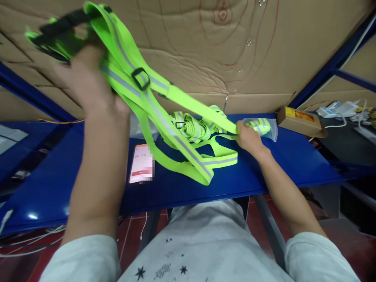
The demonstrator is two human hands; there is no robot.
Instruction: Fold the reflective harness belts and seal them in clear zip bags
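Observation:
A neon-green reflective strap (173,133) with a grey stripe and a black slide buckle (140,79) stretches between my hands. My left hand (91,78), raised at the upper left and blurred, is closed round its bundled end, where black buckles (63,23) show. Lower down on the right, my right hand (249,139) grips the strap's other part in a fist. Loose loops droop over the blue table. Behind them lie rolled green straps (195,129). Just past my right hand is a clear bag (273,129) with a rolled green strap inside.
A phone (141,163) with a lit screen lies on the blue table (205,196). At the right stand a small cardboard box (299,121) and white plugs with cables (337,109). Cardboard sheeting (182,51) with red lines closes off the back between blue posts.

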